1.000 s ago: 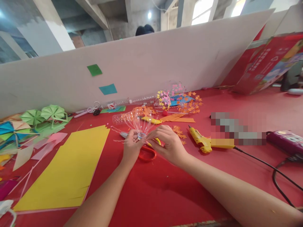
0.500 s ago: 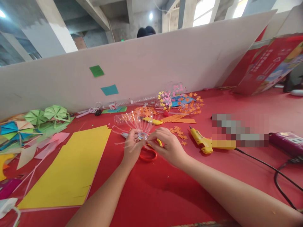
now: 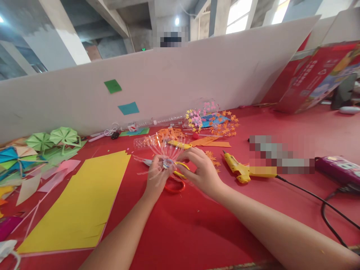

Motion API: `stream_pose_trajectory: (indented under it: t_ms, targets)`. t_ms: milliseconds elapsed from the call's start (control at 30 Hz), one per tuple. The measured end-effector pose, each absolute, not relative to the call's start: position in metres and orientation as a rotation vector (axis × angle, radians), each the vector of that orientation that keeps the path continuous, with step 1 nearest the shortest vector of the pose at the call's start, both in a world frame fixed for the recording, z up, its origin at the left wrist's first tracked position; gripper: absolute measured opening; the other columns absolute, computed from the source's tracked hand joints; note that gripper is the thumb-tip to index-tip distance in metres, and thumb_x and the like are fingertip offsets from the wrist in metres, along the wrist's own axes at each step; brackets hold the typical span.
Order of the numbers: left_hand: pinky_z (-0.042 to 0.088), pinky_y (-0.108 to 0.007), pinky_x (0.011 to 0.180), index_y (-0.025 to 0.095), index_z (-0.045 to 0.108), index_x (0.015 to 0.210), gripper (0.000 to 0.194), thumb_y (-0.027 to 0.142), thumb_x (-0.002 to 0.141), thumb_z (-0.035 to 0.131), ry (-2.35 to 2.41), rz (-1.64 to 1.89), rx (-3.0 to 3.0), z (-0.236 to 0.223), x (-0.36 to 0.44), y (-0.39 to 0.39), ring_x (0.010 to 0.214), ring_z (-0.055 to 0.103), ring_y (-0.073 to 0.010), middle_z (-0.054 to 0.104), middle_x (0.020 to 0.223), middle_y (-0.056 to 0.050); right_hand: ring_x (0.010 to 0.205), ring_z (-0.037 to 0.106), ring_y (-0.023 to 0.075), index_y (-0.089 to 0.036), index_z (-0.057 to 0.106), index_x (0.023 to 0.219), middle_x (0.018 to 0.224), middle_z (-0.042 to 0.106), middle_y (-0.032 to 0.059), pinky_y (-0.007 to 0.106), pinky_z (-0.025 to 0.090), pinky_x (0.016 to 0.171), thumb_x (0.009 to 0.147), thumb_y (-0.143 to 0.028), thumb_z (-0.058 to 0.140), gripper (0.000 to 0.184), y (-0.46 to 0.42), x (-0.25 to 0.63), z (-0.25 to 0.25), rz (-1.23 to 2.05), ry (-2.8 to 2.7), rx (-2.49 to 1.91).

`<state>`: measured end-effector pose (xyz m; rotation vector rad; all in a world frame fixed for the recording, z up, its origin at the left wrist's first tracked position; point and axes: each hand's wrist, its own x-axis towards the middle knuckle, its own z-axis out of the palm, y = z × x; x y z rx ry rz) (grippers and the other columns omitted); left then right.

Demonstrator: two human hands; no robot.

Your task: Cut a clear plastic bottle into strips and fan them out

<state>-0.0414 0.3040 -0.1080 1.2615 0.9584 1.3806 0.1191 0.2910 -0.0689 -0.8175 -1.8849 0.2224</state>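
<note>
My left hand (image 3: 157, 174) is closed around the neck of a clear plastic bottle top (image 3: 168, 162), whose body is cut into thin strips that fan outward. My right hand (image 3: 201, 168) is beside the neck, with thumb and fingertips bent together in a pinch. Whatever lies between those fingertips is too small to make out. Beneath the hands lies a pair of scissors with a red handle loop (image 3: 174, 186), its blades partly covered by my left hand. Yellow curved handle parts (image 3: 182, 165) show by my right fingertips. A yellow cutter knife (image 3: 180, 144) rests just behind.
Yellow paper sheets (image 3: 75, 202) lie at left, near folded green paper umbrellas (image 3: 64, 135). A yellow glue gun (image 3: 239, 168) with a black cord sits at right. Orange paper stars (image 3: 170, 134) and star-tipped plastic pieces (image 3: 225, 123) are near the white partition (image 3: 157, 82).
My right hand has shifted slightly away from the bottle neck, and its fingers are a little more arched. My left hand still holds the bottle top. The whole view has moved slightly.
</note>
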Motion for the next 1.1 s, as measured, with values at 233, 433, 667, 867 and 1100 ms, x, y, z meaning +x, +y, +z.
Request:
stream_pose_trajectory:
  t_ms: [233,433,667,867,1100]
  targets:
    - [0.042,-0.019,0.06,0.021,0.05,0.087,0.034,0.028,0.066,0.076,0.959,1.376,1.237,-0.105,-0.041,0.302,0.063,0.055,-0.0084,0.06,0.074,0.005,0.078,0.058,0.0202,-0.02,0.06,0.08,0.08,0.063,0.0054,0.034,0.044,0.073,0.088,-0.021,0.056,0.009,0.293,0.119,-0.071,0.216,-1.915,-0.774]
    - [0.047,-0.024,0.068,0.02,0.054,0.09,0.03,0.03,0.069,0.074,0.893,1.391,1.197,-0.101,-0.04,0.3,0.069,0.061,-0.0118,0.065,0.079,0.001,0.077,0.057,0.0195,-0.02,0.059,0.075,0.078,0.062,0.0042,0.033,0.045,0.072,0.086,-0.016,0.055,0.012,0.295,0.12,-0.07,0.267,-1.866,-0.806]
    - [0.049,-0.03,0.079,0.02,0.05,0.091,0.032,0.029,0.07,0.073,0.937,1.44,1.187,-0.102,-0.041,0.302,0.08,0.066,-0.0152,0.067,0.085,-0.001,0.082,0.057,0.0208,-0.022,0.056,0.076,0.081,0.06,0.0035,0.037,0.044,0.078,0.084,-0.012,0.052,0.013,0.293,0.126,-0.059,0.237,-1.604,-0.893]
    - [0.049,-0.032,0.082,0.02,0.048,0.09,0.037,0.031,0.067,0.074,1.091,1.466,1.234,-0.104,-0.039,0.303,0.083,0.065,-0.0158,0.066,0.087,-0.002,0.082,0.056,0.0215,-0.024,0.058,0.084,0.082,0.06,0.004,0.038,0.043,0.076,0.087,-0.013,0.048,0.016,0.283,0.128,-0.051,0.063,-1.648,-0.795]
    - [0.049,-0.025,0.071,0.022,0.047,0.087,0.04,0.031,0.062,0.077,1.101,1.461,1.253,-0.105,-0.036,0.304,0.078,0.061,-0.0126,0.061,0.081,0.001,0.079,0.056,0.0216,-0.021,0.062,0.081,0.08,0.063,0.0048,0.037,0.042,0.074,0.085,-0.015,0.053,0.012,0.288,0.12,-0.063,0.211,-1.805,-0.89]
